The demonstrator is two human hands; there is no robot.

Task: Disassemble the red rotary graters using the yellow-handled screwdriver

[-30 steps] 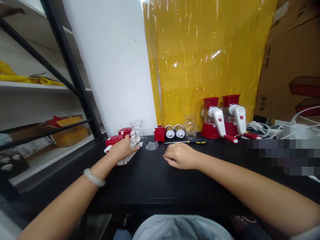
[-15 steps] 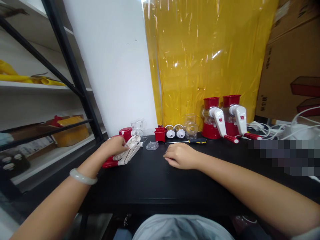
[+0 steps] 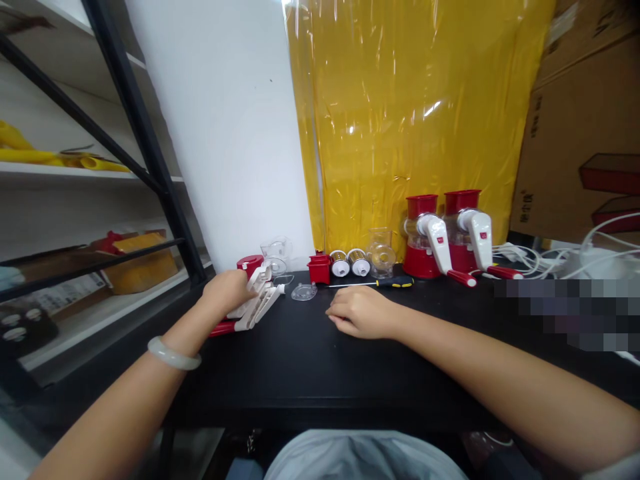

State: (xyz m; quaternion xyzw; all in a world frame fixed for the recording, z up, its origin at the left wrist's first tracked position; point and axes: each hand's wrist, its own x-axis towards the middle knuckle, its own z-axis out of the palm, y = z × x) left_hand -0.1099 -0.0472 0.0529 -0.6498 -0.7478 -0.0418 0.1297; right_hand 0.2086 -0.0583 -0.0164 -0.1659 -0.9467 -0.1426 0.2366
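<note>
My left hand [image 3: 227, 293] is closed around a white crank handle [image 3: 257, 277] at the left of the black table. A second white crank handle [image 3: 261, 308] with a red grip lies just beneath it. Behind them are a red round base [image 3: 249, 264] and a clear plastic housing [image 3: 276, 249]. My right hand [image 3: 363, 312] rests on the table with curled fingers and nothing visible in them. Beyond it lie a screwdriver [image 3: 395, 283], a clear disc [image 3: 304, 291], a red hopper [image 3: 319, 269], and two drum graters [image 3: 341, 263] with white ends.
Two assembled red-and-white rotary graters [image 3: 421, 240] stand at the back right, cranks facing forward. Another clear housing [image 3: 381, 257] sits beside the drums. White cables [image 3: 530, 253] tangle at the right near a large cardboard box [image 3: 575, 127]. A metal shelf rack [image 3: 150, 147] borders the left.
The crank handle under my left hand has turned and now shows its hollow side. My left hand has shifted slightly to the right. My right hand stays where it was.
</note>
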